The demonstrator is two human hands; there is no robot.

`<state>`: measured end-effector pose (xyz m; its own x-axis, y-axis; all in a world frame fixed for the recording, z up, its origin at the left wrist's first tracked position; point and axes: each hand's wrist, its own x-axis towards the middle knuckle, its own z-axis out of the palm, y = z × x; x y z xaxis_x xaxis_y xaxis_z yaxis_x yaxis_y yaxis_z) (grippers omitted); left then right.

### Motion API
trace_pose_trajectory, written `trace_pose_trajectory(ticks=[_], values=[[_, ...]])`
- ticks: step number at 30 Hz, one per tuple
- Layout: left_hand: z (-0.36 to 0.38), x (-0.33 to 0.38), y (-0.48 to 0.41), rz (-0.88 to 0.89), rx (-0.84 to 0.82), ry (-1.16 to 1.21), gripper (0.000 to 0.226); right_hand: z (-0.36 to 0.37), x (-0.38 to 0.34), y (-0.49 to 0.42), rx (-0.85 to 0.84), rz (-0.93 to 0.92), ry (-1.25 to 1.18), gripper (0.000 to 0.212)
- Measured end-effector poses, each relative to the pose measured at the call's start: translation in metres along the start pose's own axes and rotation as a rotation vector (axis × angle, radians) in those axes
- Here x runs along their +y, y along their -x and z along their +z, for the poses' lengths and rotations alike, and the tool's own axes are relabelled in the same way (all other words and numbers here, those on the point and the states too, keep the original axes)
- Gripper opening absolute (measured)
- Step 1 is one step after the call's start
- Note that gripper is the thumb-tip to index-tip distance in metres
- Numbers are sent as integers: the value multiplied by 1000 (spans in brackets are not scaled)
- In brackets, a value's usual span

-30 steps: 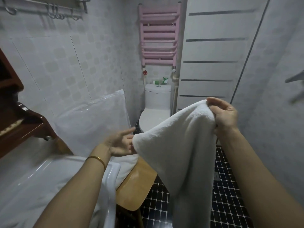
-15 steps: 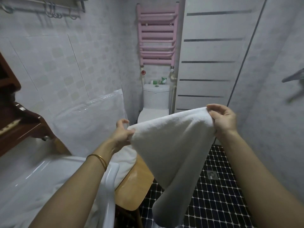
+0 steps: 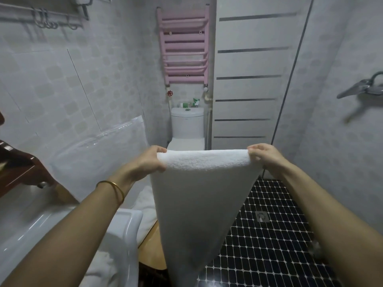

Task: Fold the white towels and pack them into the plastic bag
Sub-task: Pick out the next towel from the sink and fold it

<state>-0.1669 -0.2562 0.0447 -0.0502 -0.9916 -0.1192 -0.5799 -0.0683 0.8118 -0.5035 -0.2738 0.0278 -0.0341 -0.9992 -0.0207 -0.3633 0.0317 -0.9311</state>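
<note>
We pinch the white towel (image 3: 203, 193) by its top corners, left hand (image 3: 152, 162) and right hand (image 3: 263, 157); it hangs between them. Plastic bag (image 3: 97, 158) stands beyond the left hand. Level the edge, then fold.

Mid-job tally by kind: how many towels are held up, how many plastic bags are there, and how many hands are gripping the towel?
Held-up towel: 1
Plastic bag: 1
Hands gripping its top edge: 2 (left hand, right hand)
Total: 4
</note>
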Motion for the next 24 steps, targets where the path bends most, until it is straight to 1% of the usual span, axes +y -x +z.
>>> trace_pose_trajectory(ticks=[1, 2, 3, 5, 6, 8, 10, 12, 14, 16, 17, 18, 19, 20, 21, 22, 24], values=[[-1, -1, -2, 8, 4, -109, 57, -2, 2, 3, -79, -1, 24, 10], [-2, -3, -3, 9, 24, -208, 57, -5, 4, 5, -129, -7, 84, 25], [-2, -4, -5, -6, 55, -286, 58, -5, 7, 5, -153, -24, 175, 36], [-2, -5, -8, -46, 125, -389, 57, -2, 9, 5, -143, -68, 384, 46], [-1, -5, -8, -45, 149, -441, 55, 1, 8, 4, -143, -94, 462, 44], [-1, -3, -8, 1, 192, -552, 49, 4, 8, 1, -179, -157, 600, 27], [-3, -3, -7, 46, 222, -660, 42, 6, 8, -4, -202, -175, 708, 12], [-3, -2, -5, 81, 235, -759, 30, 5, 6, -5, -190, -151, 776, 10], [-5, 0, -3, 96, 261, -824, 16, -1, 8, -8, -170, -134, 738, 11], [-10, 1, -1, 106, 283, -841, 14, -8, 11, -7, -165, -127, 575, 19], [-15, 1, 0, 141, 278, -824, 17, -10, 15, -6, -148, -117, 437, 15], [-19, 1, -1, 181, 260, -748, 23, -12, 19, -4, -113, -105, 272, 10], [-22, -1, -1, 208, 248, -609, 28, -12, 23, -2, -65, -90, 109, 11], [-23, -3, -1, 209, 255, -440, 29, -11, 28, 0, -22, -71, -40, 16], [-23, -6, -3, 191, 283, -279, 25, -9, 31, 0, 8, -51, -157, 21], [-21, -9, -5, 138, 310, -137, 22, -5, 33, 1, 36, -32, -234, 26], [-11, -14, -10, -9, 327, 119, 27, 1, 31, 0, 115, -42, -239, 30]])
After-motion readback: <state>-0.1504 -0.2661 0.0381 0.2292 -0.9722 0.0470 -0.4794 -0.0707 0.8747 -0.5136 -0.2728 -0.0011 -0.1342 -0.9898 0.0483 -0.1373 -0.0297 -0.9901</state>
